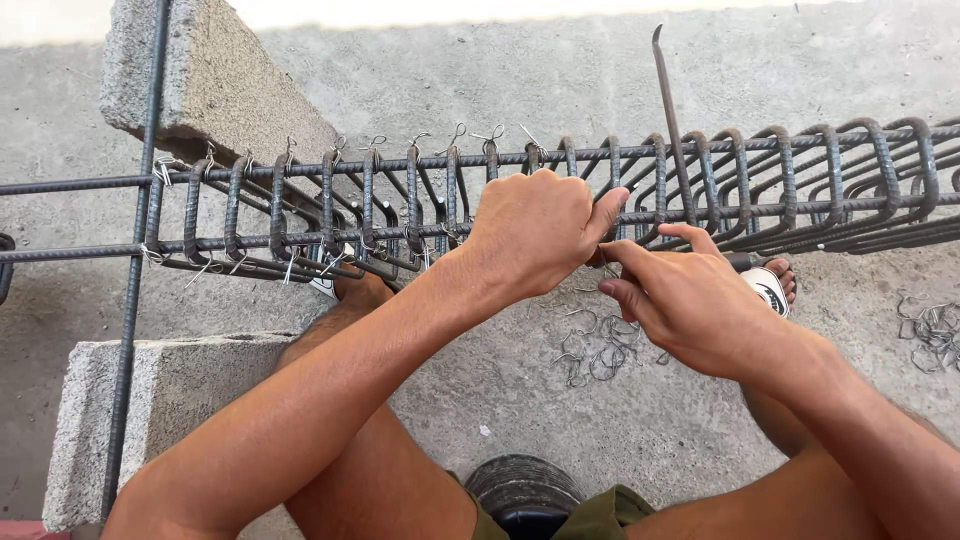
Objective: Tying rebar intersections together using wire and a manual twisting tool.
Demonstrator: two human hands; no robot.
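Nearest, between the person's bare knees, sits a round black ribbed object (pixel 522 487), partly cut off at the bottom edge. On the left near side lies 1 of 2 rough grey concrete blocks (pixel 170 400); the other (pixel 215 85) sits far left, under the cage. On the dusty grey concrete floor (pixel 540 400) are 2 loose heaps of thin bent wire ties, 1 below the hands (pixel 590 350), 1 at the right edge (pixel 930 330).

Both forearms reach forward to the long ribbed, rust-brown steel rebar cage (pixel 400 205), which runs left to right across the scene at mid distance, its closely spaced stirrups looped around straight bars. The left hand (pixel 535 230) is curled into a tight fist on the near top bar. The right hand (pixel 690 305), just right of it and touching it, is narrowly pinched, thumb and forefinger at the bar beside the left thumb. A slim dark steel hook tool (pixel 668 120) rises from the cage beyond. A sandalled foot (pixel 772 285) shows behind the right hand.
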